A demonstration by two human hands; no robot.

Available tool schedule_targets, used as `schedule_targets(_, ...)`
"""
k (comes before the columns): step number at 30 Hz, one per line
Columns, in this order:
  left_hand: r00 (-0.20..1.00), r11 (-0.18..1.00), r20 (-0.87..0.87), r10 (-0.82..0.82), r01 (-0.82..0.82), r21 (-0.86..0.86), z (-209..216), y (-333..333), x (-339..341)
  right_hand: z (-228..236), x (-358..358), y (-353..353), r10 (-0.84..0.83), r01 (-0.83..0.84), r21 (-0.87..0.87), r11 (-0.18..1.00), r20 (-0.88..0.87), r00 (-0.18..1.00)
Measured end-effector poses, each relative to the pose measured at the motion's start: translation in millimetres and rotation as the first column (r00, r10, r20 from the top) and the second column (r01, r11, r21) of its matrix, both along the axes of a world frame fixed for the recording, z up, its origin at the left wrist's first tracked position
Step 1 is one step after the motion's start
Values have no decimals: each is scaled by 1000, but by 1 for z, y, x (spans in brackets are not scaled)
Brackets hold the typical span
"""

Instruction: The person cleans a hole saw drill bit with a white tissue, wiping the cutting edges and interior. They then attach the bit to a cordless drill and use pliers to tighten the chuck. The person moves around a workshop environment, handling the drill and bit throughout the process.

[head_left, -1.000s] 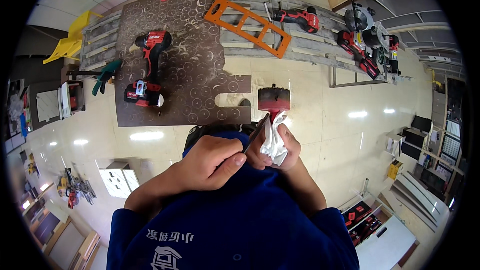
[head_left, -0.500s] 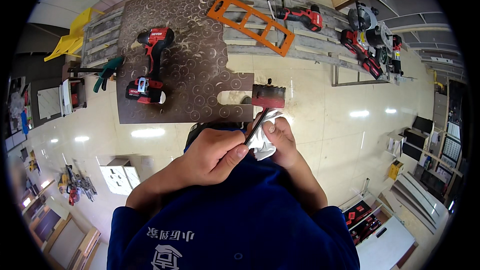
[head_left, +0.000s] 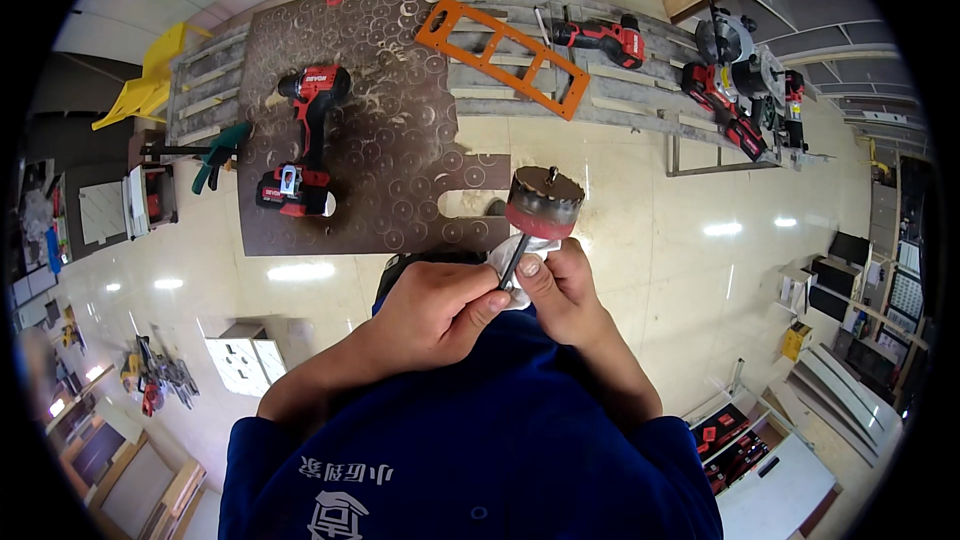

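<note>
A hole saw (head_left: 545, 202) with a dark toothed rim and a red base points up and away from me, its centre bit showing. Below its base, my right hand (head_left: 562, 290) is closed on it through a crumpled white cloth or tissue (head_left: 510, 252). My left hand (head_left: 440, 308) pinches a thin dark rod (head_left: 514, 262) whose upper end meets the red base; its lower end is hidden in my fingers, so its kind is unclear. Both hands are close together in front of my blue shirt.
A brown board (head_left: 380, 170) marked with many circles lies on a slatted bench, bearing a red and black cordless drill (head_left: 312, 140). Beyond are an orange template frame (head_left: 505, 57), a second red drill (head_left: 605, 40), a circular saw (head_left: 725, 40) and a green-handled clamp (head_left: 218, 155).
The hole saw has tilted, so its toothed face and centre bit now show more. The white cloth is gathered closer under it, and the left hand still holds the rod.
</note>
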State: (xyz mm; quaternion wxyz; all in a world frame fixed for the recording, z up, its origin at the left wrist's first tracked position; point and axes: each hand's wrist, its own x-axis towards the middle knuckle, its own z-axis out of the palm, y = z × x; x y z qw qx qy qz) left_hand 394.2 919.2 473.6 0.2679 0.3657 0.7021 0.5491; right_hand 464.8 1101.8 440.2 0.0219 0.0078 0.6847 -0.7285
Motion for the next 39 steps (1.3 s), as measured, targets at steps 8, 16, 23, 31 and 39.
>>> schedule_targets(8, 999, 994, 8, 50, -49, -99, -23, 2, 1, -17, 4, 4, 18, 51, 307, 950, -218, 976)
schedule_targets(16, 1000, 999, -5, -25, 25, -38, -46, 6, 3, -25, 0, 3, 117, -137, -91, 986, -200, 973)
schedule_targets(23, 972, 973, -45, -229, 231, 29, -57, -1, 0, -42, 8, 5, 213, -292, -353, 889, -247, 946)
schedule_targets(31, 929, 918, 205, -309, 348, -193, -59, -10, -2, -38, 14, 3, 347, -310, -540, 783, -35, 937)
schedule_targets(39, 968, 974, 119, -221, 226, -29, -56, -7, -1, -16, 7, 10, 276, -318, -325, 891, -170, 946)
